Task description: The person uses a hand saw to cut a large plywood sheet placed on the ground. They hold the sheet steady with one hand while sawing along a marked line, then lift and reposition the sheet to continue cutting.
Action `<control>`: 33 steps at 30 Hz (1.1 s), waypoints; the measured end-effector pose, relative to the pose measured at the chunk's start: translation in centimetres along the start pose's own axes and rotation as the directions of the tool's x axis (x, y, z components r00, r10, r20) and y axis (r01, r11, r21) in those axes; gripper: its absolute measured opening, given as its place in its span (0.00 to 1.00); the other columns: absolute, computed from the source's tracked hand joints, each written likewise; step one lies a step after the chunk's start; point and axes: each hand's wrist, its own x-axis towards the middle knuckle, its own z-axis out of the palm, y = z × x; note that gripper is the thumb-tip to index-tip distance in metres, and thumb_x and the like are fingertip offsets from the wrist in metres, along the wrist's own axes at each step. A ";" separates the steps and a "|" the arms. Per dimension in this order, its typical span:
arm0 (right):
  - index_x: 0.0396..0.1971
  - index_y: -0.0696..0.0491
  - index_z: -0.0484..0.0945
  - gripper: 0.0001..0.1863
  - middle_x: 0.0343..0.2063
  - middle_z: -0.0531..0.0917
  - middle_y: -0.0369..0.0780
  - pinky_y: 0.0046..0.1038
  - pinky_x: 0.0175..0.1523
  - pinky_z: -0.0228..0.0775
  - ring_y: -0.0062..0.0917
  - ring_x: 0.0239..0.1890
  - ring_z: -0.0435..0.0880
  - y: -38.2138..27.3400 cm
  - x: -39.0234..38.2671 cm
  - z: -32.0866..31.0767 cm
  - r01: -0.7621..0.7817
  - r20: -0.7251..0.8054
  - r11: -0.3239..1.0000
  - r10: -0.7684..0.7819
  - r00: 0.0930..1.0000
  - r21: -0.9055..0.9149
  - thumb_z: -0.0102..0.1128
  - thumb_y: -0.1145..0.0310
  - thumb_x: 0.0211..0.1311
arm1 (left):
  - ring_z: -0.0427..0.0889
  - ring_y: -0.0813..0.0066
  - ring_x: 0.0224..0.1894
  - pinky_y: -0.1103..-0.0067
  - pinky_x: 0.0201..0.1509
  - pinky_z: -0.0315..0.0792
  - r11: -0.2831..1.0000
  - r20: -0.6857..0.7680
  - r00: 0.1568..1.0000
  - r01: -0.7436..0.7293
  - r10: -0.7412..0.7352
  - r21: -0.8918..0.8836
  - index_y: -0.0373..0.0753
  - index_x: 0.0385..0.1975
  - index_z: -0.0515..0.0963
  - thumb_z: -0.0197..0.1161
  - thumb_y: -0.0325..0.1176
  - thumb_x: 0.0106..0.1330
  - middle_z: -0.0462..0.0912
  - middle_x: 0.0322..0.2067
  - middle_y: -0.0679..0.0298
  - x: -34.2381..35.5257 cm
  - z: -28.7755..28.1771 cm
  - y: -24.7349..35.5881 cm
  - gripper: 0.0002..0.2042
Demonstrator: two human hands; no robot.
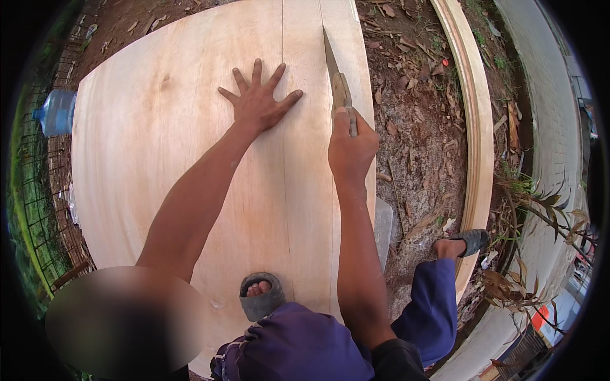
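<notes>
A large pale plywood sheet (159, 140) lies under me, with thin dark lines running along its length. My left hand (257, 105) rests flat on the sheet with its fingers spread, left of those lines. In my right hand (353, 143) is a handsaw (342, 92), gripped by its handle. Its blade points away from me and meets the sheet near the far right, along a line close to the right edge. My left foot, in a dark sandal (262, 295), stands on the plywood near my body.
Right of the sheet, leaf-littered soil (416, 127) borders a long curved-looking stack of wooden strips (473, 127), where my other sandal (473, 242) rests. A concrete wall (553, 114) and a dry plant (553, 209) stand farther right. At left are wire mesh (41, 216) and a blue water jug (58, 113).
</notes>
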 end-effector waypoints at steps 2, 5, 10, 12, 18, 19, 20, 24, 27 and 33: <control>0.45 0.62 0.83 0.14 0.20 0.78 0.36 0.27 0.29 0.66 0.16 0.22 0.72 -0.8 -3.5 -1.1 -0.044 0.030 0.999 0.043 0.999 0.028 0.56 0.67 0.73 | 0.36 0.32 0.80 0.24 0.69 0.29 0.999 0.008 1.000 0.027 -0.027 0.022 0.68 0.77 0.57 0.48 0.76 0.66 0.45 0.81 0.58 -0.5 -0.3 -1.3 0.41; 0.58 0.65 0.79 0.19 0.24 0.82 0.35 0.20 0.30 0.68 0.11 0.26 0.75 0.6 -11.2 -5.3 0.033 -0.030 0.998 -0.031 0.999 0.050 0.57 0.70 0.73 | 0.36 0.33 0.80 0.24 0.70 0.30 0.999 -0.003 0.999 0.038 -0.038 0.016 0.68 0.77 0.57 0.49 0.75 0.66 0.45 0.81 0.58 -0.3 -0.6 -1.0 0.40; 0.59 0.66 0.79 0.20 0.23 0.79 0.34 0.18 0.29 0.65 0.09 0.25 0.72 -0.6 -10.6 -6.0 -0.069 0.009 0.993 0.069 0.998 0.094 0.57 0.70 0.73 | 0.36 0.33 0.80 0.25 0.70 0.30 0.999 0.027 0.999 0.035 -0.035 0.012 0.68 0.77 0.58 0.49 0.72 0.68 0.45 0.81 0.58 0.1 0.1 -0.2 0.38; 0.57 0.65 0.80 0.19 0.22 0.77 0.32 0.19 0.29 0.64 0.10 0.24 0.71 0.2 -5.5 -2.7 -0.048 0.022 0.999 0.047 0.999 0.016 0.57 0.69 0.73 | 0.36 0.33 0.80 0.25 0.70 0.31 0.999 0.025 0.999 0.036 -0.037 0.004 0.68 0.77 0.58 0.49 0.72 0.69 0.45 0.81 0.58 -0.1 0.5 -0.8 0.37; 0.57 0.64 0.80 0.19 0.22 0.76 0.32 0.20 0.28 0.65 0.10 0.23 0.70 -0.9 -5.5 -2.3 -0.001 -0.003 0.999 0.001 1.000 0.043 0.57 0.68 0.73 | 0.36 0.33 0.80 0.25 0.70 0.32 0.999 -0.004 0.999 0.036 -0.036 0.018 0.67 0.77 0.58 0.49 0.71 0.69 0.46 0.80 0.58 -0.4 -0.6 -1.1 0.37; 0.58 0.65 0.79 0.20 0.22 0.77 0.32 0.20 0.28 0.65 0.11 0.23 0.71 -0.7 -7.7 -3.9 0.012 -0.010 1.000 -0.012 1.000 0.021 0.57 0.69 0.73 | 0.36 0.33 0.80 0.25 0.70 0.32 0.999 0.006 0.999 0.032 -0.032 0.018 0.67 0.77 0.58 0.49 0.71 0.69 0.46 0.80 0.58 -0.2 -0.7 -0.7 0.37; 0.58 0.66 0.79 0.20 0.22 0.78 0.33 0.20 0.27 0.65 0.11 0.23 0.72 -0.3 -10.0 -5.4 0.026 -0.010 1.000 -0.026 1.000 0.005 0.57 0.69 0.73 | 0.36 0.33 0.80 0.25 0.70 0.32 0.999 0.013 0.999 0.034 -0.034 0.025 0.67 0.77 0.58 0.49 0.72 0.69 0.46 0.80 0.58 -0.1 -0.6 -0.4 0.37; 0.59 0.68 0.78 0.21 0.23 0.80 0.35 0.19 0.27 0.66 0.11 0.24 0.75 -0.9 -12.7 -7.7 -0.143 0.038 0.990 0.143 0.989 0.006 0.56 0.71 0.72 | 0.36 0.33 0.80 0.26 0.71 0.32 0.999 0.062 0.997 0.043 -0.045 0.034 0.67 0.77 0.58 0.48 0.72 0.68 0.46 0.80 0.58 0.2 -0.3 -0.2 0.38; 0.55 0.65 0.80 0.18 0.21 0.78 0.34 0.21 0.27 0.64 0.12 0.23 0.72 -1.0 -8.0 -3.8 -0.034 -0.056 0.999 0.035 0.998 0.022 0.57 0.70 0.72 | 0.36 0.34 0.80 0.26 0.72 0.32 0.999 0.041 0.998 0.043 -0.043 0.016 0.67 0.77 0.57 0.48 0.73 0.68 0.46 0.80 0.58 0.1 0.1 -0.7 0.38; 0.47 0.63 0.81 0.14 0.20 0.75 0.33 0.24 0.27 0.62 0.12 0.22 0.68 -0.8 -2.1 -0.2 -0.036 0.017 0.999 0.036 0.999 0.007 0.57 0.67 0.74 | 0.36 0.33 0.80 0.26 0.71 0.30 0.999 0.042 0.998 0.036 -0.035 -0.014 0.67 0.77 0.57 0.50 0.75 0.66 0.45 0.81 0.58 -0.2 -0.1 -0.8 0.41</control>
